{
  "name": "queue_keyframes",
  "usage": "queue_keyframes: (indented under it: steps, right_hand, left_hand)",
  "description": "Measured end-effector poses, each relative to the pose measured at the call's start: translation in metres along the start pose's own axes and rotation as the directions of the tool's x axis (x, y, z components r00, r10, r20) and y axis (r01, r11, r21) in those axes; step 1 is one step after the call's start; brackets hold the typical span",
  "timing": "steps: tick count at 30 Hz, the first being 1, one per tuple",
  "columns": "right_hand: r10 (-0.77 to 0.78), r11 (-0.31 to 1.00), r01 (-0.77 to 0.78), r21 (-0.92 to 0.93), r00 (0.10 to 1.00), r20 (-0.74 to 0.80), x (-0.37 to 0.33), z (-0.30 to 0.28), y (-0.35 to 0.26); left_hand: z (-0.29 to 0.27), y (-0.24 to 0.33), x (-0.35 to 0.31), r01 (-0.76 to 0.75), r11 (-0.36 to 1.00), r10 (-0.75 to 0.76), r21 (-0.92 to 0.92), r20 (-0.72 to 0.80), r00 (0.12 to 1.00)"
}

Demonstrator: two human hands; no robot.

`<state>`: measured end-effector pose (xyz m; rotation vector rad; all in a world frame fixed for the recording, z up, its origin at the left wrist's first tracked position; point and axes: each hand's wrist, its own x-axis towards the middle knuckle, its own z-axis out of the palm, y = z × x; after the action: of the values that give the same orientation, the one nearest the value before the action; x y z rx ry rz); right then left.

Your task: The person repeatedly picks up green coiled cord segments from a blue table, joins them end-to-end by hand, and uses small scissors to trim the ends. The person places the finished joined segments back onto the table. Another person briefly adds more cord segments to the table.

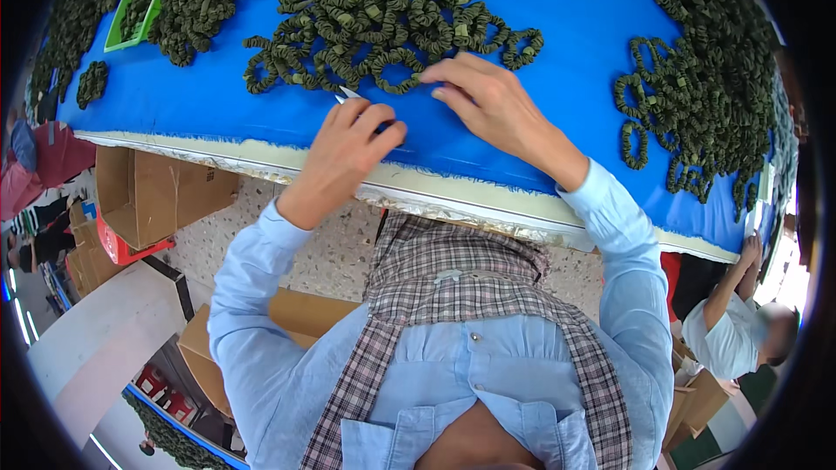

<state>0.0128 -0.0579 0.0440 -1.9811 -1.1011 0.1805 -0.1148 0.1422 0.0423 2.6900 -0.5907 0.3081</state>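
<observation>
Dark green ruched fabric rings, like scrunchies, lie in a heap (pixel 357 17) on the blue-covered table. My left hand (pixel 348 144) is closed at the table's near side. Two pointed metal blade tips of small scissors (pixel 347 92) stick out beyond its fingers; the handles are hidden in the hand. At the heap's near edge, my right hand (pixel 496 104) reaches in with its thumb and forefinger apart. Its forefinger tip touches or almost touches the right rim of one scrunchie (pixel 383 83), which lies flat in an open loop.
A larger pile of scrunchies (pixel 714 87) covers the table's right side. At the back left stands a green plastic basket (pixel 111 37) beside more scrunchies (pixel 196 13). Cardboard boxes (pixel 174 196) stand below the table's left edge. Another person (pixel 731 331) is at the far right.
</observation>
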Motion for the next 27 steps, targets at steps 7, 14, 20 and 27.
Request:
queue_keyframes:
  steps: [7, 14, 20, 27]
  right_hand:
    - [-0.149, 0.946, 0.156, -0.283, 0.988, 0.044, 0.017, 0.016, 0.017]
    - [-0.048, 0.989, 0.056, -0.14, 0.997, 0.058, -0.014, -0.018, 0.013]
    - [0.053, 0.998, -0.053, 0.042, 0.999, 0.012, -0.031, -0.032, -0.002]
    - [0.081, 0.997, -0.081, 0.018, 0.997, 0.001, -0.05, -0.037, -0.005]
  left_hand:
    - [-0.003, -0.027, -0.013, 0.013, 0.998, -0.009, -0.068, 0.057, 0.998]
    - [0.01, -0.001, -0.022, -0.03, 0.962, 0.036, -0.272, 0.016, 0.999]
    - [0.002, -0.017, -0.014, 0.154, 0.928, -0.133, -0.338, 0.084, 0.988]
    - [-0.01, -0.012, 0.011, 0.251, 0.963, -0.26, -0.096, -0.098, 0.961]
